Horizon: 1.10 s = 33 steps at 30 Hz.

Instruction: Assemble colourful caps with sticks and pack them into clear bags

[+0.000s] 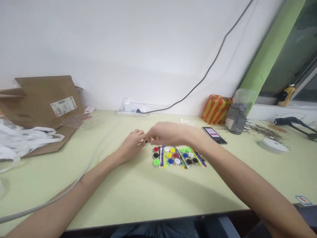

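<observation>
Where the forearms enter, the lower edge cuts them off, and a grey cable (41,207) crosses the left one. On the counter (135,191) the left hand (131,144) and right hand (166,133) meet fingertip to fingertip. Both have their fingers curled in and pinched on a tiny dark bit (146,142), too small to make out. Just right of the hands lie coloured pots (172,157) in rows with thin sticks across them, and the right wrist hides their far edge. Beyond the right hand lies a phone (214,135), its screen lit but unreadable. Far left of the hands, a box (42,90) carries a white label (63,106), its print too blurred to read.
</observation>
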Tool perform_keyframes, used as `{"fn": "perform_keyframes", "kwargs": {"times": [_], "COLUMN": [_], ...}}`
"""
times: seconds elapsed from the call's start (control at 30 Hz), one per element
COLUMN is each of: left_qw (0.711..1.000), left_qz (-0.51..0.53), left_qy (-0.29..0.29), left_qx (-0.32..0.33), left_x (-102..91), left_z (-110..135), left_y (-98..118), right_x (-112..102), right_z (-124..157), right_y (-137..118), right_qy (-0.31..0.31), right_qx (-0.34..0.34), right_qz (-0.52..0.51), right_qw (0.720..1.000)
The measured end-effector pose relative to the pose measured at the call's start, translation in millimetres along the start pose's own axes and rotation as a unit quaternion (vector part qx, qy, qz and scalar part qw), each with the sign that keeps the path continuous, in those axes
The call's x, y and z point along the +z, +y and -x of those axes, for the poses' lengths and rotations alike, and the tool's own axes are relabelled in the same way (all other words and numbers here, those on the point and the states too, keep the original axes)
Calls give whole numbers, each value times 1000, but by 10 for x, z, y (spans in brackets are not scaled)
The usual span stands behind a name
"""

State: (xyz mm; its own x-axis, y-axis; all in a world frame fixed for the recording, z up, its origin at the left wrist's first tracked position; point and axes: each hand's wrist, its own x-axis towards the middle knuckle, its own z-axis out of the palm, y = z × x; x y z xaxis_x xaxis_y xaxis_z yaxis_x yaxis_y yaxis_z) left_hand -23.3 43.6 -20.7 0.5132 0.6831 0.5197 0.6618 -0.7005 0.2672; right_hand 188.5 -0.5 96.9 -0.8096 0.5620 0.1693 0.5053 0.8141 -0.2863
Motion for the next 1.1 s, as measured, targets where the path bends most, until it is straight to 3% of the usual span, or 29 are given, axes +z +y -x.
{"fn": "perform_keyframes", "kwargs": {"times": [0.07, 0.1, 0.13, 0.23, 0.37, 0.47, 0.6, 0.77, 0.87, 0.93, 1.0, 1.1], "left_qw": [1000, 999, 999, 999, 999, 999, 1000, 1000, 999, 998, 996, 995], "left_qz": [1, -1, -3, -15, -20, -15, -4, 3, 26, 49, 69, 93], "left_qy": [-17, -25, -29, -38, -40, -32, -5, 13, 29, 48, 56, 38], "left_qx": [17, 23, 26, 26, 20, 17, 12, 13, 13, 4, -11, -28], "left_x": [-23, -27, -26, 0, 34, 31, 5, -1, 12, 19, 17, 0], "left_z": [41, 55, 63, 59, 41, 43, 42, 26, 28, 36, 50, 68], "left_y": [15, 16, 14, -5, -13, 7, 47, 117, 189, 244, 291, 326], "right_x": [-66, -58, -23, 209, 521, 577, 449, 275, 334, 448, 588, 774], "right_z": [65, 134, 220, 494, 684, 684, 628, 554, 516, 501, 498, 510], "right_y": [538, 792, 1023, 1518, 1757, 1789, 1747, 1418, 1077, 874, 738, 652], "right_qy": [-46, -26, -7, 16, 15, 38, 103, 219, 372, 355, 321, 277], "right_qx": [139, 238, 287, 368, 406, 425, 443, 428, 262, 162, 109, 73], "right_qz": [46, 67, 85, 109, 110, 121, 153, 167, -27, -239, -403, -541], "right_qw": [988, 969, 954, 923, 907, 896, 877, 861, 890, 889, 850, 791]}}
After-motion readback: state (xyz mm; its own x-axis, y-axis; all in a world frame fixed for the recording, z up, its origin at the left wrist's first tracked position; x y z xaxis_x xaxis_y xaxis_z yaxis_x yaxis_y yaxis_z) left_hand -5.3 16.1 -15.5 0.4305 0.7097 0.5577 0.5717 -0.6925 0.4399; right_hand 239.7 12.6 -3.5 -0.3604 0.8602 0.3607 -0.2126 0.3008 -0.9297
